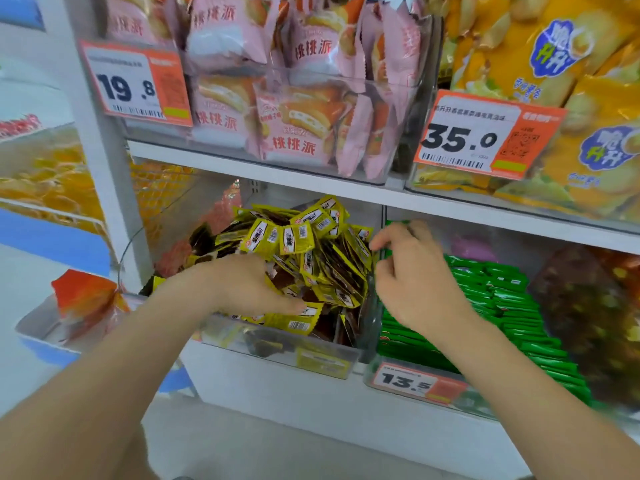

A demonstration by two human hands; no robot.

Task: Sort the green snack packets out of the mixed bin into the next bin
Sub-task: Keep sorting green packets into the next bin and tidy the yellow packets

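Nearest you, the clear front wall of the mixed bin (277,344) sits at 9 o'clock of the next bin (485,405), which carries the 13.5 price tag (408,381).

Your left hand (249,285) lies palm down on the heap of yellow packets (311,244). Its fingers are buried among them, so you cannot tell whether they grip anything. Your right hand (415,275) hovers over the divider between the bins, fingers curled narrow and apparently pinching a green packet (382,253) that is mostly hidden behind them.

That packet stands roughly upright, its long axis running 12 to 6, with a green edge peeking out above your knuckles. The stacked green packets (502,299) in the next bin lie in rows, their long axes running about 10 to 4.

Watch the heap: it is piled above the rim, so any push from your left hand could spill yellow packets over the front wall or across the divider at 3 o'clock. An edge pinch like this could also let the packet slip back.

Farther up, at 12 o'clock, pink pie packs (294,116) fill the upper shelf.
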